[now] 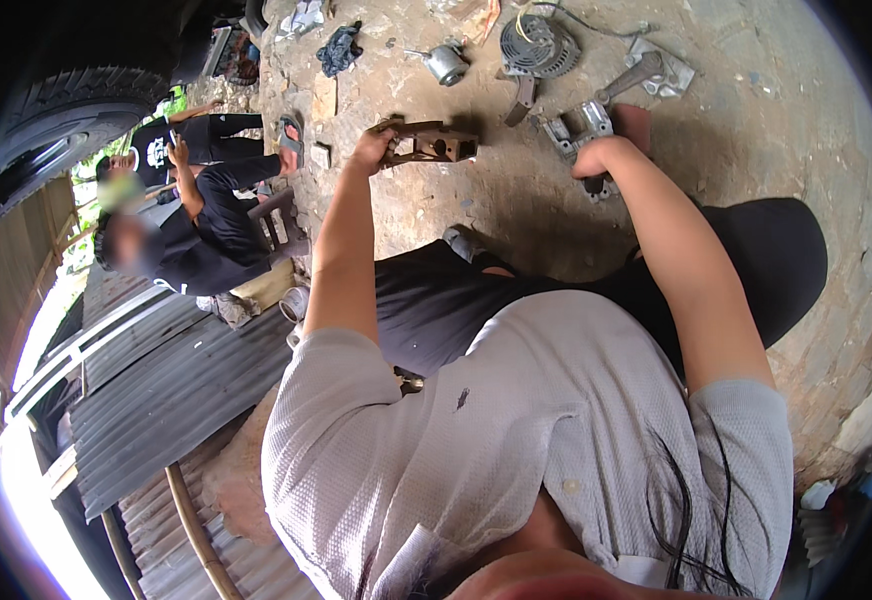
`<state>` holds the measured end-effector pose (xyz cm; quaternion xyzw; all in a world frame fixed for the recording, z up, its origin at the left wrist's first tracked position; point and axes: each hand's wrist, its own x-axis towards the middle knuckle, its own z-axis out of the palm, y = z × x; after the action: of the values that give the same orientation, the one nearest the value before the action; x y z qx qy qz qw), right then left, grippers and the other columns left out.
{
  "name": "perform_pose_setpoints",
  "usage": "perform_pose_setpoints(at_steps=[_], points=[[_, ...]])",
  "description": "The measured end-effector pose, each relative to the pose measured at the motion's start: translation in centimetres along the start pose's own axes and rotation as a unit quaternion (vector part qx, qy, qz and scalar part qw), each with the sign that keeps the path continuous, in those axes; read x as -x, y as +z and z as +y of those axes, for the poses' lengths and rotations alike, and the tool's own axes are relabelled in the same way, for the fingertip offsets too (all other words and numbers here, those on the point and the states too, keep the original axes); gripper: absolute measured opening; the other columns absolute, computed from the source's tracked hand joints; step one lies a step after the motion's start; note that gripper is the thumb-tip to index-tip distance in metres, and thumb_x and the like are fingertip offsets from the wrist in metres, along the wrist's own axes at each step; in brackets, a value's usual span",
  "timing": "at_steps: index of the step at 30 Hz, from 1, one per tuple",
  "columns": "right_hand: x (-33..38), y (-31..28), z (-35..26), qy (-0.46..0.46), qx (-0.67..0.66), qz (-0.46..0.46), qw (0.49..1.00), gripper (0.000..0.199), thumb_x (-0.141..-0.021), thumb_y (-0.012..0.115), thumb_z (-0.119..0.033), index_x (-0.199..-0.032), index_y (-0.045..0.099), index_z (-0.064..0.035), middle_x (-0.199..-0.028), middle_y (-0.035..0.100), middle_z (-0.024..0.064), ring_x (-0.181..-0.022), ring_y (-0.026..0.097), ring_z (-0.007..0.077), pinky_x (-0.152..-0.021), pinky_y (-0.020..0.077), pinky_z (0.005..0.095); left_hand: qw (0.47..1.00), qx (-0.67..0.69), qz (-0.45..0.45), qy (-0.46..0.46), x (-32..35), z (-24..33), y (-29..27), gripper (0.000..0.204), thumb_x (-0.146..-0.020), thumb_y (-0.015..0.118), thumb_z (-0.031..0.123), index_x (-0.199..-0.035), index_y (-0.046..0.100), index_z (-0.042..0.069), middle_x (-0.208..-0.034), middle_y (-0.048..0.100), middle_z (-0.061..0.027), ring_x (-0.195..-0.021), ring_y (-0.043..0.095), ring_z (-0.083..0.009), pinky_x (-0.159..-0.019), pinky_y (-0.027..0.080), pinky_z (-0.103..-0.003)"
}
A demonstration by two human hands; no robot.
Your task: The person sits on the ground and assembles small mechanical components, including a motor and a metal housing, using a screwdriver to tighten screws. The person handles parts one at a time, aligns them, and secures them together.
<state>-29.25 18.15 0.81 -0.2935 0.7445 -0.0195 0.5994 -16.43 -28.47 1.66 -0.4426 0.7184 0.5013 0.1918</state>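
Left grip: left hand (372, 150) clenched on one end of a brown bracket (456, 147), fingers wrapped over its edge.
Right grip: right hand (601, 157) curled against the near edge of a silver metal part (590, 115); fingers mostly hidden, so cannot tell how firmly it grasps.
Brown bracket: long, boxy, rust-coloured, with openings in it; left of the silver part and well apart from it, its far end pointing right; whether it touches the ground cannot be told.
Silver metal part: open frame, in front of the person's knees.
Beside the silver part: reddish-brown flat piece (633, 128), just right of it.
Beyond the silver part: grey plate (671, 68), with a dark metal arm (634, 76) across it.
Between the two hands, farther out: curved rusty piece (522, 101), near a round slotted housing (546, 48).
Beyond the bracket: small silver motor (447, 65), lying on its side; crumpled black cloth or plastic (339, 50) to its left.
Nearer the left hand: tan flat block (325, 98).
Ground: bare, brown, scattered with scraps.
Left side: two people in dark clothes; large black tyre (91, 105); corrugated metal sheets (156, 395).
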Motion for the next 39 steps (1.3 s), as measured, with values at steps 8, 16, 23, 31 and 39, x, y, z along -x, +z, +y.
perform_pose_setpoints(at_steps=[8,16,23,31,39], points=[[-0.9,1.2,0.8,-0.010,-0.005,0.006,1.000,0.050,-0.087,0.058,-0.046,-0.108,0.075,-0.0039,-0.105,0.075,0.0138,-0.094,0.071,0.0267,-0.086,0.0542,0.0386,0.925,-0.360,-0.079,0.090,-2.0,6.8,2.8,0.041,-0.100,0.060,0.033,-0.134,0.064,0.009,-0.085,0.067,-0.0070,-0.075,0.063,-0.0144,-0.065,0.054,-0.031],[-2.9,3.0,1.1,-0.007,-0.084,-0.009,0.996,0.047,-0.084,0.064,-0.047,-0.095,0.076,-0.0030,-0.093,0.074,0.0129,-0.078,0.069,0.0267,-0.073,0.0546,0.0410,0.841,-0.524,-0.112,0.070,-11.3,14.3,2.0,0.058,-0.091,0.063,0.057,-0.129,0.068,0.013,-0.122,0.070,-0.0144,-0.111,0.069,-0.0322,-0.093,0.053,-0.045],[-1.5,4.7,2.4,-0.029,-0.069,0.020,0.997,0.054,-0.079,0.062,-0.053,-0.086,0.075,-0.0011,-0.081,0.073,0.0149,-0.075,0.070,0.0302,-0.072,0.0542,0.0421,0.800,-0.566,0.073,0.183,-15.8,14.8,4.4,0.045,-0.095,0.058,0.027,-0.141,0.058,0.030,-0.150,0.051,-0.0046,-0.138,0.049,-0.0274,-0.111,0.040,-0.054],[-1.8,5.5,2.0,-0.041,-0.049,-0.035,0.997,0.055,-0.080,0.060,-0.052,-0.073,0.072,0.0009,-0.072,0.071,0.0152,-0.068,0.069,0.0294,-0.069,0.0525,0.0419,0.660,-0.705,0.041,0.255,-17.4,11.4,6.4,0.029,-0.097,0.060,0.036,-0.118,0.069,0.018,-0.122,0.070,-0.0086,-0.127,0.058,-0.0282,-0.114,0.034,-0.058],[-0.9,8.8,-0.2,0.001,-0.177,0.000,0.984,0.054,-0.077,0.060,-0.052,-0.070,0.072,-0.0001,-0.066,0.069,0.0164,-0.067,0.069,0.0331,-0.069,0.0521,0.0445,0.780,-0.600,0.082,0.159,-12.7,15.2,4.3,0.042,-0.101,0.048,0.048,-0.121,0.070,0.018,-0.120,0.071,-0.0112,-0.117,0.065,-0.0312,-0.100,0.049,-0.047]])
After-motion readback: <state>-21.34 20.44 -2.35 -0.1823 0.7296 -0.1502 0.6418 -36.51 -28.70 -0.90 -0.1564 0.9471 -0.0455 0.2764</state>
